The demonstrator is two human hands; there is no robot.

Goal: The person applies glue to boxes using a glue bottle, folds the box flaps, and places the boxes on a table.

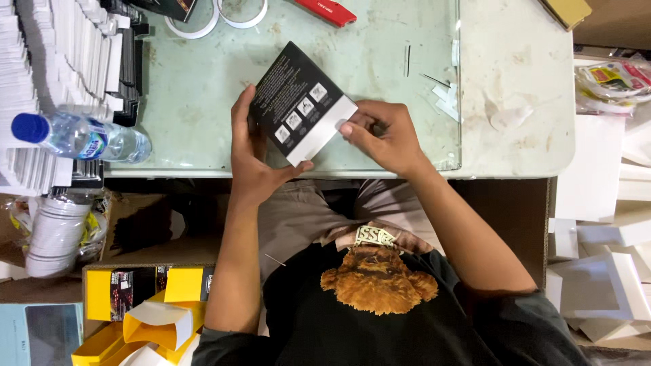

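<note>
1. A black box [293, 102] with a white end sits just above the near edge of the tabletop [203, 102], tilted, its white end toward 5 o'clock
2. The left hand [252, 152] is clamped on the box's lower left side, thumb under the white corner
3. The right hand [383, 135] pinches the white end from 3 o'clock, fingertips [347, 127] touching it
4. A water bottle [81, 135] lies on its side at 9 o'clock of the box, at the tabletop's left edge
5. Two tape rings [217, 20] lie at 11 o'clock; a red cutter [325, 10] at 12 o'clock
6. Yellow boxes [142, 312] lie below the tabletop at 7 o'clock, white cartons [603, 291] at 4 o'clock
</note>
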